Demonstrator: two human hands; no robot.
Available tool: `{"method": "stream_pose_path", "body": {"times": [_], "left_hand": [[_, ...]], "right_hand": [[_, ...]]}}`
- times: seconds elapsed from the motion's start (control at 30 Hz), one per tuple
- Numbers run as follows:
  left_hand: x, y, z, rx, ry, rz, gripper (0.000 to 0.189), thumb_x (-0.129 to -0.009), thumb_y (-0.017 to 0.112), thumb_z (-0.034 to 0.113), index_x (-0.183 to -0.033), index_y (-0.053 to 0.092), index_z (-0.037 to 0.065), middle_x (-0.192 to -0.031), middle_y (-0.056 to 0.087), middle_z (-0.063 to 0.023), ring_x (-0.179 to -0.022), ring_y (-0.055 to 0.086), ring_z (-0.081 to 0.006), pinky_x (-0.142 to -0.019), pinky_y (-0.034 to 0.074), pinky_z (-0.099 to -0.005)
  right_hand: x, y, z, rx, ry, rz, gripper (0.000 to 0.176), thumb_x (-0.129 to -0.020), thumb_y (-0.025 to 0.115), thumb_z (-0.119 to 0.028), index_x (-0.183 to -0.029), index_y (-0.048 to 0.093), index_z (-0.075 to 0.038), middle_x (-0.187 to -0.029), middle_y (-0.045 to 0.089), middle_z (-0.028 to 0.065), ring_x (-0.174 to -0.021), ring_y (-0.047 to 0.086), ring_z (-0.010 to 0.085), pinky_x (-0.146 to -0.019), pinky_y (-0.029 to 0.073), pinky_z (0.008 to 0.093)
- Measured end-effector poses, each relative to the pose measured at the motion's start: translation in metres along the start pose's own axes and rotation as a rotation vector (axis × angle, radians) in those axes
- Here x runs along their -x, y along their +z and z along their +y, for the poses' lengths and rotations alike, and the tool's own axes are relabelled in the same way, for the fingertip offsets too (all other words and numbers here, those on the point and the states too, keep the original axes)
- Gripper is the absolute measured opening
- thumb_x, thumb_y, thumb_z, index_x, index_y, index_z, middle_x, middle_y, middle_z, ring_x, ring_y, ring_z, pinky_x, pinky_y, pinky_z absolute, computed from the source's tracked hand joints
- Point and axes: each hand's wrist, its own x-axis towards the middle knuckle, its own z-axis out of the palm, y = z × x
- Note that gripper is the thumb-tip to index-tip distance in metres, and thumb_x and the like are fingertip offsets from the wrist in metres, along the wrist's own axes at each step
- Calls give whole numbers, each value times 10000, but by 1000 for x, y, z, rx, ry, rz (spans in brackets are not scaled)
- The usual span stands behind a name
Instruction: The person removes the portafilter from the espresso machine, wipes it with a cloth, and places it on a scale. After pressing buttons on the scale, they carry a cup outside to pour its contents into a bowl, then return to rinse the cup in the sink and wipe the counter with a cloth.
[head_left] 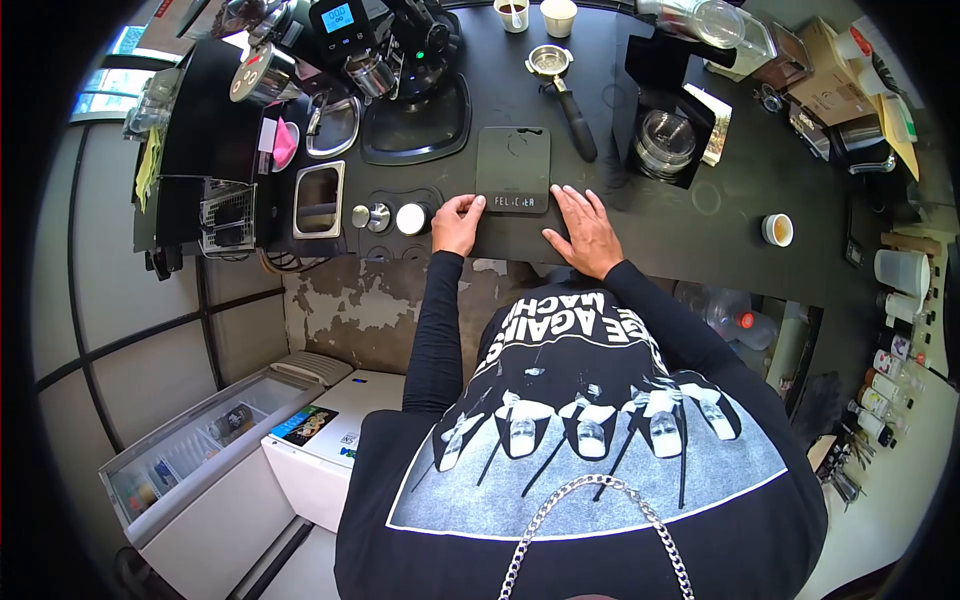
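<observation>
A flat black coffee scale [513, 165] lies on the dark counter in front of me, its lit display showing "FELICITA". My left hand [457, 226] is at the scale's near left corner, fingers curled and the thumb and fingertips meeting at its edge. Along the right edge, my right hand [586, 232] lies flat with fingers stretched out, the fingertips close to the scale's side. Beyond the scale, to the right, a portafilter [572, 115] rests with its black handle pointing toward me. Left of my left hand stand a tamper [374, 217] and a white-topped round tool [411, 218].
A coffee grinder [415, 55] with a black tray [418, 125] stands at the back left. Two cups [558, 18] are at the far edge. A small cup [777, 230] sits at the right, near stacked glass dishes [665, 145]. A metal knock bin [319, 200] is at left.
</observation>
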Motion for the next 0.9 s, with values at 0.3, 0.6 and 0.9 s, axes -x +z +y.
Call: {"method": "stream_pose_path", "body": {"times": [0.3, 0.6, 0.9], "left_hand": [[23, -2, 8, 80, 136, -21, 654, -899, 714, 392, -1373, 483, 6, -914, 628, -68, -738, 604, -184, -741, 519, -334], [25, -10, 4, -107, 344, -79, 872, -750, 856, 322, -1447, 429, 19, -952, 593, -46, -749, 565, -150, -723, 517, -307], [10, -17, 7, -109, 301, -211, 797, -760, 829, 247, -1426, 454, 23, -921, 561, -51, -713, 591, -160, -699, 524, -316]], "right_hand": [[-3, 2, -4, 23, 59, 6, 730, -965, 599, -406, -1525, 315, -34, -1467, 485, 142, -1393, 418, 266, -1195, 246, 438], [-4, 7, -10, 109, 115, -16, 730, -985, 533, -478, -1533, 310, -50, -1469, 483, 139, -1403, 405, 266, -1201, 242, 426], [-4, 18, -8, 157, 214, 82, 702, -1006, 462, -512, -1522, 335, -53, -1492, 465, 133, -1410, 398, 272, -1200, 248, 430]]}}
